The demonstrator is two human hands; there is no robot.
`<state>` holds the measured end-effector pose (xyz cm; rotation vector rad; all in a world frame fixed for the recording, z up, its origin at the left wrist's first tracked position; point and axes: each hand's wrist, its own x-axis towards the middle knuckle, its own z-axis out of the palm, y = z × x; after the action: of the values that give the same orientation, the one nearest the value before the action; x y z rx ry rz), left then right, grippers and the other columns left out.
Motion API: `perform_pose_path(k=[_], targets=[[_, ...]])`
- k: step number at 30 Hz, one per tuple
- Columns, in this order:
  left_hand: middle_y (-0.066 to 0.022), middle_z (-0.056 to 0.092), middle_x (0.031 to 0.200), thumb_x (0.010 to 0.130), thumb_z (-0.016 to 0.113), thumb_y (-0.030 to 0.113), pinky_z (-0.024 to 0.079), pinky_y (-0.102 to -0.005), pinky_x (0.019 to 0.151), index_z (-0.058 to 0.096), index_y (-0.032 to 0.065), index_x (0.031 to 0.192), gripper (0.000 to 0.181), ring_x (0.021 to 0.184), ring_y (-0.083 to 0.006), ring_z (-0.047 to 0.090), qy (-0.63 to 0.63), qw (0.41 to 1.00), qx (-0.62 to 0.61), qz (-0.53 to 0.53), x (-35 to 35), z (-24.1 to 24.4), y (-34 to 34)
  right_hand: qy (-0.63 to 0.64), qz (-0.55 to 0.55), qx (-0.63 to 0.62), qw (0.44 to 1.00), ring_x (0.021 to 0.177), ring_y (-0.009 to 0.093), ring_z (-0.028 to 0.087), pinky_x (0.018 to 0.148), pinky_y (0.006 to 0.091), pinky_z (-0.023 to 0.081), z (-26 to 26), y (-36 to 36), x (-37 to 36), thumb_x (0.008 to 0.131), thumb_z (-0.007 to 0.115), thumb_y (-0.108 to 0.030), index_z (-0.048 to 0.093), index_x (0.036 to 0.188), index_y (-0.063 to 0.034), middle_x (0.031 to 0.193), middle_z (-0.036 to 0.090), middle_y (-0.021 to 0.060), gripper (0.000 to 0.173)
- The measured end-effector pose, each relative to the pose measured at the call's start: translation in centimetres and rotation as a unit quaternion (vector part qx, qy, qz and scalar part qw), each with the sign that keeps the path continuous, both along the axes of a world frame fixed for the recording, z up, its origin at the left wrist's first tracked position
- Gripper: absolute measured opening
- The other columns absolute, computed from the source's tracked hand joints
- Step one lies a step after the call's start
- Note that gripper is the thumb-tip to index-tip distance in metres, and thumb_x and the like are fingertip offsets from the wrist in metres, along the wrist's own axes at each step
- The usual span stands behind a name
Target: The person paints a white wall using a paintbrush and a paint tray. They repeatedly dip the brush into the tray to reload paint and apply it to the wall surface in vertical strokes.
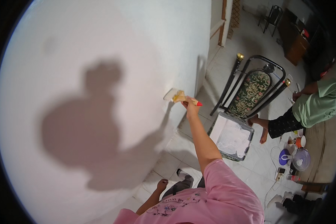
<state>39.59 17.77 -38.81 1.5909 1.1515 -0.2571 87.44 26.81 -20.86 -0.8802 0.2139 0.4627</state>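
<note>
My right hand (190, 106) grips the handle of a wide, flat paintbrush (180, 96) with a red handle tip. The bristles meet the white wall (145, 56), or come very close to it. My left hand (162, 184) hangs low by my side with its fingers loosely curled; whether anything is in it cannot be made out. Right of the brush, a paint tray (232, 135) coated with white paint rests on the seat of a metal-framed chair (249, 89) with a floral backrest.
A person in a green shirt (315, 103) is on the right. Near them, a purple fan (299, 159), an orange-patterned cup (299, 141) and a power strip with a cord (279, 175) are on the tiled floor (261, 156). Another chair (273, 18) and a brown desk (292, 39) stand farther back.
</note>
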Motion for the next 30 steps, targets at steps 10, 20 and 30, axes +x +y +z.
perform_pose_path(k=[10, 20, 30], targets=[[-0.0079, 0.059, 0.082, 0.081, 0.055, 0.019, 0.044, -0.0272, 0.069, 0.052, 0.0034, 0.101, 0.025, 0.076, -0.0155, 0.057, -0.174, 0.973, 0.151, -0.02, 19.7, 4.8, -0.3, -0.127, -0.02, -0.208, 0.97, 0.065, 0.018, 0.061, 0.059, 0.0291, 0.053, -6.9, -29.2, 4.6, 0.078, 0.059, -0.008, 0.056, 0.084, 0.0008, 0.078, 0.059, 0.0095, 0.011], [-0.0143, 0.04, 0.122, 0.083, 0.055, 0.018, 0.033, -0.033, 0.094, 0.034, 0.0043, 0.125, 0.049, 0.112, -0.0235, 0.04, -0.377, 0.898, 0.193, -0.121, 53.9, 21.8, -0.9, -0.342, 0.115, -0.68, 0.638, 0.064, 0.032, 0.06, 0.061, 0.0402, 0.048, -11.7, -43.0, 10.0, 0.071, 0.057, -0.016, 0.064, 0.089, -0.0149, 0.073, 0.061, 0.0149, 0.019], [-0.0148, 0.042, 0.118, 0.081, 0.058, 0.029, 0.032, -0.0336, 0.092, 0.029, 0.006, 0.127, 0.059, 0.111, -0.0242, 0.04, -0.412, 0.881, 0.229, -0.029, 71.6, 26.5, 0.4, -0.465, 0.22, -0.548, 0.66, 0.07, 0.027, 0.059, 0.061, 0.0394, 0.046, -17.5, -39.7, 2.6, 0.06, 0.057, -0.008, 0.06, 0.069, -0.0085, 0.07, 0.059, 0.0099, 0.009]])
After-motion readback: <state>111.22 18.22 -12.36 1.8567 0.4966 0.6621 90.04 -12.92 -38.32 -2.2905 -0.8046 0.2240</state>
